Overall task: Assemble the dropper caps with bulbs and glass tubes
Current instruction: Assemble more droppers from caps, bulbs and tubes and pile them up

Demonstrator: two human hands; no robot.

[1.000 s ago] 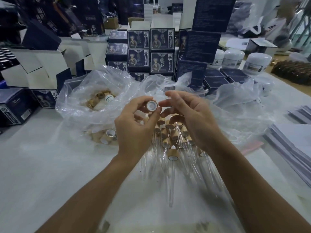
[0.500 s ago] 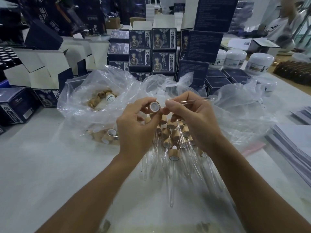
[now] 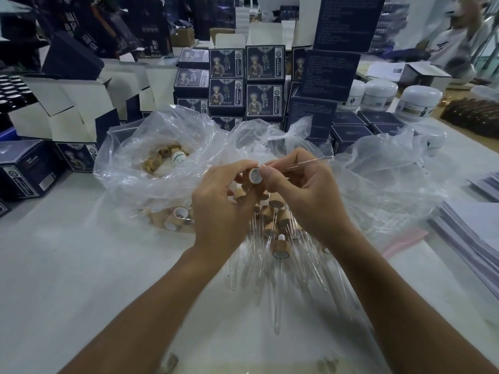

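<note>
The left hand (image 3: 220, 205) pinches a wooden cap (image 3: 255, 176), open end toward the camera. The right hand (image 3: 305, 195) pinches a glass tube (image 3: 307, 163) whose near end meets the cap's mouth, its tip pointing away to the right. Beneath the hands lies a pile of finished droppers (image 3: 278, 238) on clear plastic. A bag (image 3: 151, 147) of loose caps sits to the left, another bag (image 3: 388, 174) to the right. Dark boxes (image 3: 245, 82) and white jars (image 3: 418, 102) stand behind; paper stacks (image 3: 475, 238) lie at right.

Your near-left table (image 3: 67, 279) is bare, easy passage. Ahead, crinkled plastic bags (image 3: 162, 147) and stacked dark boxes (image 3: 245, 82) wall you in; paper stacks (image 3: 469, 233) crowd the right; finished droppers (image 3: 278, 238) lie below your wrists.
</note>
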